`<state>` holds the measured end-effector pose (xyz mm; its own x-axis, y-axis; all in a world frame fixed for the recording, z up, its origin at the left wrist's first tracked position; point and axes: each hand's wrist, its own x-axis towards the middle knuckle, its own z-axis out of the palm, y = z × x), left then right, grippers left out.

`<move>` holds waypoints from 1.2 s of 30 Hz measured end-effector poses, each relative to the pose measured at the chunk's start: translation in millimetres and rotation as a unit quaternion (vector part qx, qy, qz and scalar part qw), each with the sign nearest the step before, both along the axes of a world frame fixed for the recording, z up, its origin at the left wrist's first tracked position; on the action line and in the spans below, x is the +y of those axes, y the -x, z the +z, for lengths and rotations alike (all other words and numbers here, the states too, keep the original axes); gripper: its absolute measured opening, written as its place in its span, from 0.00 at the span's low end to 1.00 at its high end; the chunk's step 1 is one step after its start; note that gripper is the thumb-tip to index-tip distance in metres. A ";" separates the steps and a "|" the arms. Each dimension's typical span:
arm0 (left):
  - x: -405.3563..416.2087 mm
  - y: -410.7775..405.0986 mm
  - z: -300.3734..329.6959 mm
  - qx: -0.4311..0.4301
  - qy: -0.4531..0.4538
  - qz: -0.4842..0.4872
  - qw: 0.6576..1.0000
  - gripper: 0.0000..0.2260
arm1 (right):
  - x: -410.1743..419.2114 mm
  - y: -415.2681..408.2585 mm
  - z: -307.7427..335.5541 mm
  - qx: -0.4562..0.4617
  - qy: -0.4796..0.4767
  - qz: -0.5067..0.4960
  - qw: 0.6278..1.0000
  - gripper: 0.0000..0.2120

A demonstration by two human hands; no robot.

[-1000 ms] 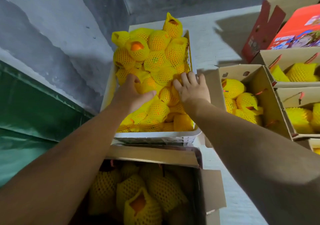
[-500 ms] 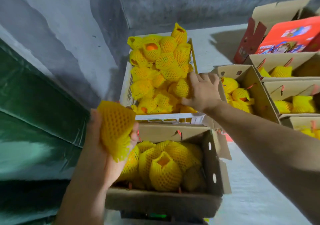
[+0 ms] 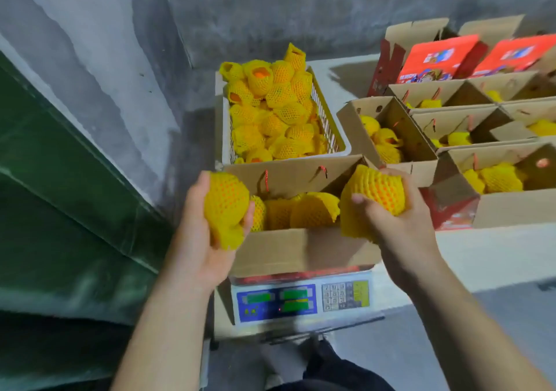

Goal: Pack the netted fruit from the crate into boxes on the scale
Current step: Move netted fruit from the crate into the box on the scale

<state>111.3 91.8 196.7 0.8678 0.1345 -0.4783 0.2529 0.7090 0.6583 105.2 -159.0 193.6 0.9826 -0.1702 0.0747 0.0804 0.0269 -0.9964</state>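
Note:
A white crate at the back holds a heap of oranges in yellow foam nets. In front of it an open cardboard box stands on a digital scale, with several netted fruit inside. My left hand grips one netted fruit over the box's left edge. My right hand grips another netted fruit over the box's right edge.
Several open cardboard boxes with netted fruit stand to the right on the floor. Red printed boxes sit behind them. A concrete wall rises behind the crate, with a green tarp to the left. My shoe shows below the scale.
Both hands left the crate, each carrying a netted fruit, and came back over the box on the scale. The left one lifted first, the right followed. The camera tilted down, showing the scale.

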 end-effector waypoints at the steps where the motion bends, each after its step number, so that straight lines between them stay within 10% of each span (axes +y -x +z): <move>1: -2.8 -3.9 3.8 -0.010 -0.012 -0.008 1.000 0.26 | 4.4 14.7 -1.5 0.014 -0.009 0.004 1.000 0.21; 17: -6.3 -37.5 11.6 -0.018 -0.124 -0.169 0.978 0.30 | 27.9 92.9 -2.9 0.052 -0.052 -0.005 0.997 0.13; 32: -16.5 -27.7 11.1 0.034 0.037 -0.077 0.996 0.22 | 10.4 94.9 -12.7 0.088 -0.026 0.046 0.995 0.28; 36: -22.2 -37.5 6.2 0.046 -0.068 -0.035 0.996 0.14 | 4.7 95.7 -14.3 0.088 -0.025 0.058 0.994 0.27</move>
